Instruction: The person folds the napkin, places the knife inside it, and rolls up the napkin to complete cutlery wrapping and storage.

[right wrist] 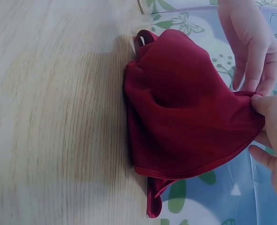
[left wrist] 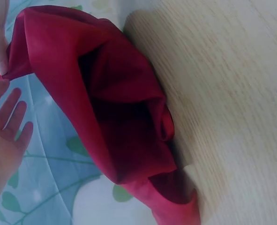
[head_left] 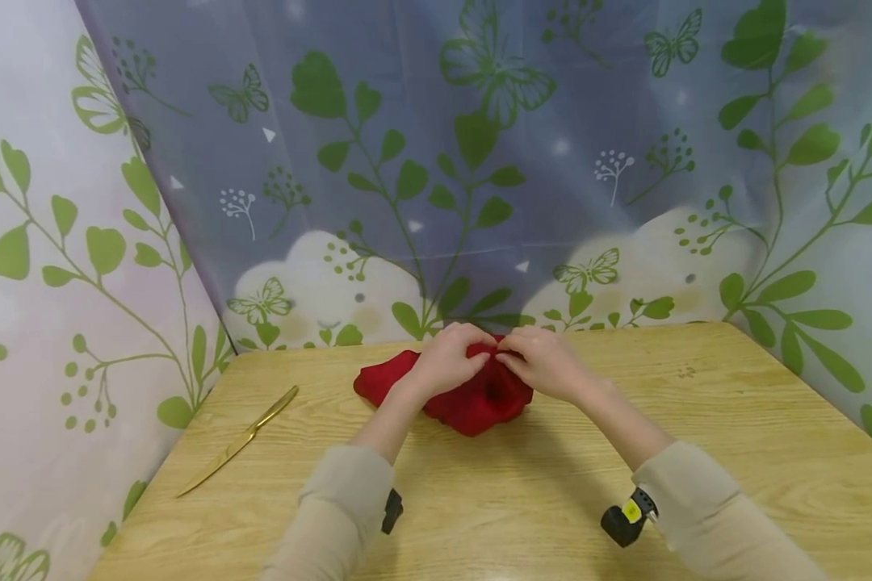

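A red satin-like cloth (head_left: pixel 480 403) with a hemmed edge stands bunched on the table, its folds gaping toward the person. My left hand (head_left: pixel 446 359) pinches its raised top from the left, thumb and forefinger close to the other hand's fingertips. From the right, my right hand (head_left: pixel 548 363) pinches the hem at the same peak. In the right wrist view, the right thumb (right wrist: pixel 258 104) presses on the cloth's edge. The left wrist view shows the left hand's other fingers (left wrist: pixel 16 117) spread away from the cloth. Lower folds of the cloth (left wrist: pixel 175 201) lie on the tabletop.
On the left of the wooden table (head_left: pixel 698 403) lies a gold knife (head_left: pixel 247 436), its handle pointing to the back. A printed curtain (head_left: pixel 407 202) with leaves and butterflies hangs right behind the table's back edge. Black wrist cameras (head_left: pixel 621 526) sit below the sleeves.
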Available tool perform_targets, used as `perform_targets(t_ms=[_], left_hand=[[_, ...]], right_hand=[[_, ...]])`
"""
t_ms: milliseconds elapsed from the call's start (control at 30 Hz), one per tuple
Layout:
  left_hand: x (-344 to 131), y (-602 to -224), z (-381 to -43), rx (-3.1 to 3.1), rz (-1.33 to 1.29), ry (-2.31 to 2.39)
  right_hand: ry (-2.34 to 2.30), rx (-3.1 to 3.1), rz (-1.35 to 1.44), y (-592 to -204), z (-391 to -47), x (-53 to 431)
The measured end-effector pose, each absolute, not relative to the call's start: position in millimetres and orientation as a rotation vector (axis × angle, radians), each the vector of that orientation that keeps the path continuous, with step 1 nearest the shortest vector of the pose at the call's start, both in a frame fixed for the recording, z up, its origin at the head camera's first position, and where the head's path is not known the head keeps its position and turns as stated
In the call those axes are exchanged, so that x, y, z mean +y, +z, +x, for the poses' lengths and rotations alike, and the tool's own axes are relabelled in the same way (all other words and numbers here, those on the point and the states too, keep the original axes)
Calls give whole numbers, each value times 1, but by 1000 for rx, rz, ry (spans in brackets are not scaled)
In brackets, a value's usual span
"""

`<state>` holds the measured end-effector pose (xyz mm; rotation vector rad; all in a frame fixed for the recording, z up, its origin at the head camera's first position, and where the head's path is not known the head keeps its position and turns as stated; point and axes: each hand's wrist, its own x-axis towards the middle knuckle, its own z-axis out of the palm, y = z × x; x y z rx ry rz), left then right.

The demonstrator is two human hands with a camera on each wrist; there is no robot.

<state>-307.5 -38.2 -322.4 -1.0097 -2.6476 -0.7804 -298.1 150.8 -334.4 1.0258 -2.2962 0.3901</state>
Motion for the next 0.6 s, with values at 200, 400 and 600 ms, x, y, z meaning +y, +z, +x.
perform_targets(t_ms=[200, 400, 600], left_hand=[[-38, -327, -308, -2624, -1094, -832], [-40, -330, -306, -2579, -1082, -823], [-46, -328, -307, -2579, -986, -905]], right_hand=[[407, -2321, 992, -336, -296, 153], [480, -2405, 971, -334, -293, 155], [593, -2548, 962, -332, -294, 162]])
